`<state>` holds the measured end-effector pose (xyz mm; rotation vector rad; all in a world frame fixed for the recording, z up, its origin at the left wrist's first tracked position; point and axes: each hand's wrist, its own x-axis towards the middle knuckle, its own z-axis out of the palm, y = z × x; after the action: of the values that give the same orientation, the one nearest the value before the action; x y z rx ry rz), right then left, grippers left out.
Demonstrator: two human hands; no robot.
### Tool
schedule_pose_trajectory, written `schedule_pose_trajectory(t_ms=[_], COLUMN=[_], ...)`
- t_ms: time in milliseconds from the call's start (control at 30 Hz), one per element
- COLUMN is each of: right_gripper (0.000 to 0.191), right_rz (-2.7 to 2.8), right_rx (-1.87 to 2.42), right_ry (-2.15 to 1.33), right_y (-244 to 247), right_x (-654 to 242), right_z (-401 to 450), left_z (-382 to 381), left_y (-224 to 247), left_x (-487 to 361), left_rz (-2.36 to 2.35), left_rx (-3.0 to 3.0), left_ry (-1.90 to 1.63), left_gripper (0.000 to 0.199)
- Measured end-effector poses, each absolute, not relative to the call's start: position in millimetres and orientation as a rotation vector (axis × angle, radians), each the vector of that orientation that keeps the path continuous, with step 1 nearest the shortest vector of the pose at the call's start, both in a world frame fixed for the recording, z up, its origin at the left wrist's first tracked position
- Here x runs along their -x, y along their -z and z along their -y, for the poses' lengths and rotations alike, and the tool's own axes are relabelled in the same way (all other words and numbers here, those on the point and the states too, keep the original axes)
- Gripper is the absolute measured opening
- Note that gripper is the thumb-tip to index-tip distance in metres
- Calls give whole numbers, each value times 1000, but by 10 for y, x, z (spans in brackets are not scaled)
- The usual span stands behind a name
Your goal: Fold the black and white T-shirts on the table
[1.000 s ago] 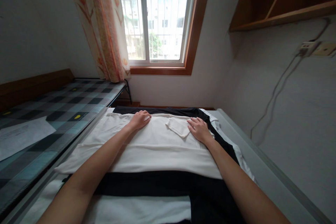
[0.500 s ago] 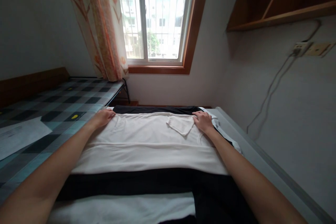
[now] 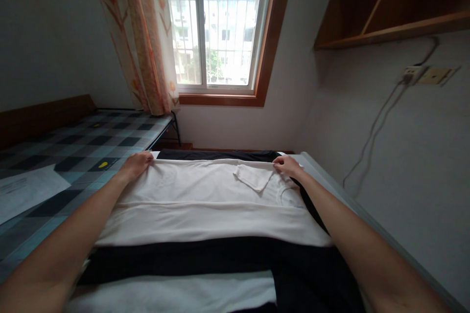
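A white shirt (image 3: 205, 188) lies spread sideways, its near part folded over along a crease and a sleeve (image 3: 253, 177) folded down near its far edge. My left hand (image 3: 137, 164) is closed on the shirt's far left corner. At the far right, my right hand (image 3: 288, 165) pinches the same far edge, close to the round neckline. Black cloth (image 3: 183, 257) lies under and around the shirt, with another pale piece (image 3: 176, 293) nearest me.
To the left stands a bed with a checked mattress (image 3: 84, 149) and a paper sheet (image 3: 29, 190) on it. A curtained window (image 3: 227, 34) is ahead. At the upper right hang a wooden shelf (image 3: 404, 24) and a socket with a cable (image 3: 374, 132).
My left hand has moved slightly left and my right hand slightly right, with the shirt's far edge drawn straighter between them. More of the neckline shows.
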<state>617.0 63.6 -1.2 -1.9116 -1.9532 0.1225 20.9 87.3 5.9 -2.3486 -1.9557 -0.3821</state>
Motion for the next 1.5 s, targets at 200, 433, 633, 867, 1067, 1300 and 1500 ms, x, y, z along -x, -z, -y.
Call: schedule_pose_trajectory(t_ms=[200, 433, 633, 867, 1067, 1300, 1500], right_gripper=[22, 27, 23, 21, 24, 24, 27], right_rz=[2016, 2291, 2278, 2216, 2315, 2286, 2150], right_rx=[1457, 1344, 1418, 1478, 1515, 1560, 1506], right_ry=[-130, -118, -15, 248, 218, 257, 210], right_y=[-149, 72, 160, 110, 249, 153, -51], right_x=[-6371, -6495, -6461, -6510, -6482, -6346, -5665], right_z=[-243, 603, 671, 776, 979, 992, 692], left_z=[-472, 420, 657, 677, 815, 806, 540], left_y=[-183, 61, 128, -122, -8, -125, -213], left_x=[72, 431, 355, 191, 157, -50, -1065], left_rz=[1683, 1492, 1580, 1722, 1755, 1696, 1487], left_rx=[2346, 2526, 2478, 2415, 2493, 2426, 2581], left_ry=[435, 497, 405, 431, 217, 216, 538], left_gripper=[31, 30, 32, 36, 32, 32, 33])
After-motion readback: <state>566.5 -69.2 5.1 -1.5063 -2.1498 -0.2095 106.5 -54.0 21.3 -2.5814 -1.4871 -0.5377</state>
